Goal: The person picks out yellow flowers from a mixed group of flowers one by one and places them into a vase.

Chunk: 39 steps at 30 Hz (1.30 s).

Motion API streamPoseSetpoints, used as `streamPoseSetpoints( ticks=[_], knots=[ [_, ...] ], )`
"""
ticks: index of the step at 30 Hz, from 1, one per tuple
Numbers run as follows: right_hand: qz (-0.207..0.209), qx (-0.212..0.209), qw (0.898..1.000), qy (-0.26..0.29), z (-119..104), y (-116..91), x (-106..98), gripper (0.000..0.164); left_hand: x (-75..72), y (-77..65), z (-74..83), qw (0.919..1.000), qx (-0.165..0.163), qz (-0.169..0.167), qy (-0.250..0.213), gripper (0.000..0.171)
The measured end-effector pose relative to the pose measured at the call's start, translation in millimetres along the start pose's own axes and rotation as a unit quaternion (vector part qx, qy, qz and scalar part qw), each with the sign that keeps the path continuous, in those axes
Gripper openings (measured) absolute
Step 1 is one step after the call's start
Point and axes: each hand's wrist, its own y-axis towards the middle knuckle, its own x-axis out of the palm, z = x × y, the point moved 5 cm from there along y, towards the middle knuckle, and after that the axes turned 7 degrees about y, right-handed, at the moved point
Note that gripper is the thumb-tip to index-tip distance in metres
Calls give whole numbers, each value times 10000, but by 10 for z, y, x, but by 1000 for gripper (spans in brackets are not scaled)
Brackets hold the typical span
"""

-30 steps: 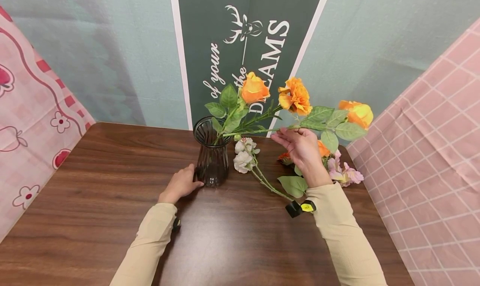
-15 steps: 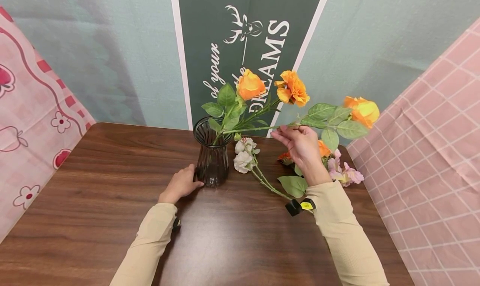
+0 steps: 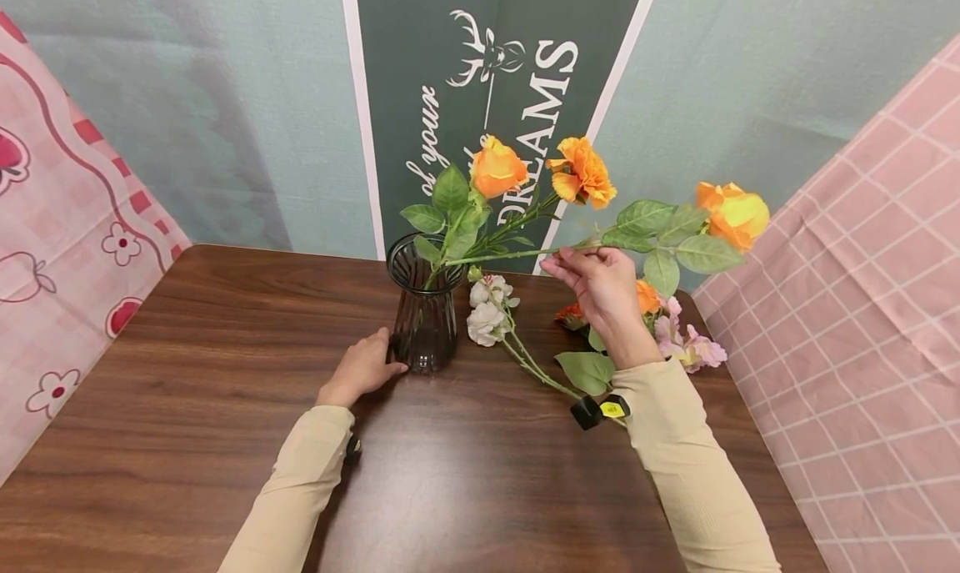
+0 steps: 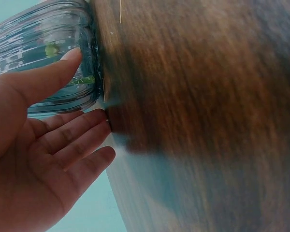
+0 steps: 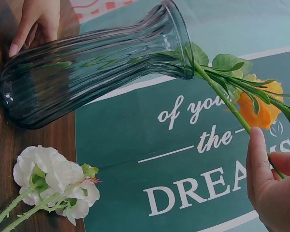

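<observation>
A dark, ribbed glass vase stands upright on the table. My left hand rests at the left of its base; in the left wrist view the thumb lies across the glass and the other fingers extend nearly straight. My right hand pinches the green stem of a yellow-orange rose, which slants low to the right. That stem's lower end is at the vase mouth. An orange rose and an orange carnation lean to the right out of the vase.
White flowers lie on the wooden table right of the vase. Pink flowers, an orange bloom and a green leaf lie around the right forearm. Cloth backdrops surround the table on three sides.
The held rose has risen and shifted right, its stem tilting up a little. The orange rose and carnation in the vase have shifted slightly up and left. The left hand stays put.
</observation>
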Motion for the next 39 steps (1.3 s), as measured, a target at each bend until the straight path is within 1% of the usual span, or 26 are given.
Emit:
streamPoseSetpoints(
  ticks=[9, 19, 26, 34, 37, 39],
  knots=[
    [-49, -51, 9999, -76, -1, -3, 18, 15, 10, 4, -5, 10000, -25, 25, -12, 48],
    [-174, -135, 9995, -212, 0, -8, 48, 11, 9, 5, -10, 10000, 8, 51, 11, 49],
    [-249, -197, 9989, -344, 13, -17, 65, 5, 14, 1, -9, 10000, 35, 68, 28, 48],
    [-353, -333, 9976, -500, 34, -19, 88, 6, 17, -10, -2, 10000, 2, -40, -8, 55],
    [-385, -311, 9976, -492, 37, -28, 115, 9, 19, -8, -2, 10000, -15, -49, -12, 55],
    [-391, -295, 9976, -498, 38, -28, 132, 8, 19, -8, -4, 10000, -15, -45, 0, 55]
  ],
)
